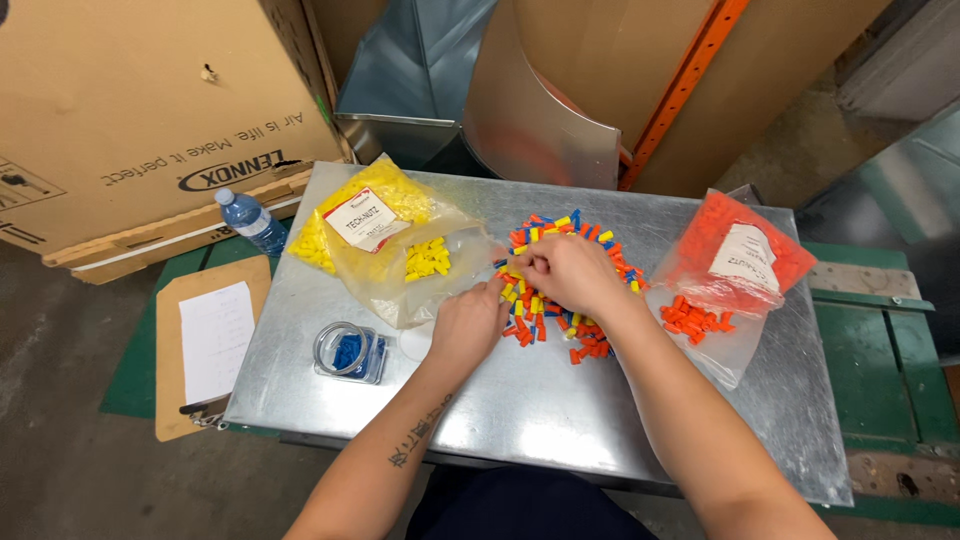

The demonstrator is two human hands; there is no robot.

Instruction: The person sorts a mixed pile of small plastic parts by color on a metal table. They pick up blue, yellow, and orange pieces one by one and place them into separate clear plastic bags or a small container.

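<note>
My only view comes from the head camera, looking steeply down and forward at the metal bench [560, 400] from close above; forearms enter from six o'clock, cardboard boxes [130, 90] fill eleven o'clock.

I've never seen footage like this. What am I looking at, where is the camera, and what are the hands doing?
There is no machine here: a person wears a camera on the head, so you look down along both arms. The left hand and right hand are both in a mixed pile of small caps, orange, blue and yellow, on a metal sheet. Whether either hand grips any, I cannot tell. Left of the pile lies an open bag of yellow caps, right of it a bag of orange caps. A clear jar holds blue ones. A water bottle and a clipboard sit at the far left.
</note>
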